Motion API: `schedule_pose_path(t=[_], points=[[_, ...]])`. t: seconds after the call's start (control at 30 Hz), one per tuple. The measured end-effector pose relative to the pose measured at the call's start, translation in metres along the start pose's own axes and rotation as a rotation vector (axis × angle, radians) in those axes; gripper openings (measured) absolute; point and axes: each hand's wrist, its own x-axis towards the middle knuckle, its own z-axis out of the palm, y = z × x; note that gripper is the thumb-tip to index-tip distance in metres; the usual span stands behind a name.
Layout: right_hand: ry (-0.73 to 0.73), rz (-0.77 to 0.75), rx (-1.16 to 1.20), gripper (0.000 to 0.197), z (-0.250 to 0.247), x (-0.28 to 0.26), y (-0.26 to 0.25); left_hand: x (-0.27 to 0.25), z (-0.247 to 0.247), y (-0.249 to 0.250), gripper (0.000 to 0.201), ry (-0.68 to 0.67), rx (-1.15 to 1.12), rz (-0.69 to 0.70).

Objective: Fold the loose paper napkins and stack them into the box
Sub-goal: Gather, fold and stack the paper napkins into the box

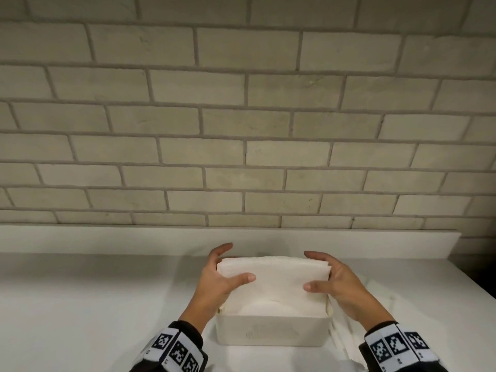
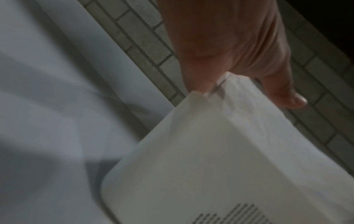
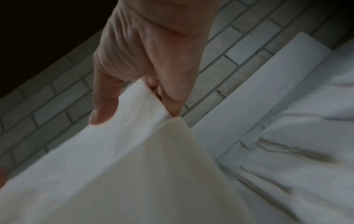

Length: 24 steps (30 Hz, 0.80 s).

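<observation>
Left hand point(image 1: 217, 277) and right hand point(image 1: 339, 281) clamp opposite ends of napkin stack point(image 1: 273, 275) – stack between them, over box point(image 1: 271, 331)

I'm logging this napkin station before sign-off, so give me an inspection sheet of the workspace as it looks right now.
Surface: white countertop, low white backsplash along its rear.
Job's things: white box stands on the counter; folded napkin stack is held over its opening, partly lowered in.
Clutter: more white napkins lie on the counter right of the box.
Grippers: left hand and right hand grip the stack's two ends, thumbs on top.
Cables: nothing seen.
Surroundings: pale brick wall; marker bands on both wrists.
</observation>
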Motion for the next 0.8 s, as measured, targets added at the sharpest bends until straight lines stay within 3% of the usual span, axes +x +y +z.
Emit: schedule_pose_path(t=[0.23, 0.4, 0.67, 0.73, 0.8], points=[[0.052, 0.027, -0.022, 0.037, 0.003, 0.002, 0.004, 0.005, 0.004, 0.0, 0.064, -0.019, -0.022, 0.01], [0.048, 0.021, -0.057, 0.027, -0.002, -0.001, 0.001, 0.008, -0.001, 0.001, 0.034, -0.066, -0.021, 0.016], [0.056, -0.046, -0.14, 0.079, -0.004, -0.006, 0.008, 0.006, -0.003, -0.009, 0.073, -0.071, -0.008, -0.026], [0.064, -0.042, -0.125, 0.071, -0.001, -0.006, 0.008, 0.006, 0.0, -0.006, 0.078, -0.072, 0.025, -0.021], [0.06, -0.021, -0.131, 0.049, 0.005, -0.006, 0.007, 0.005, 0.005, -0.003, 0.075, -0.065, 0.023, -0.014]])
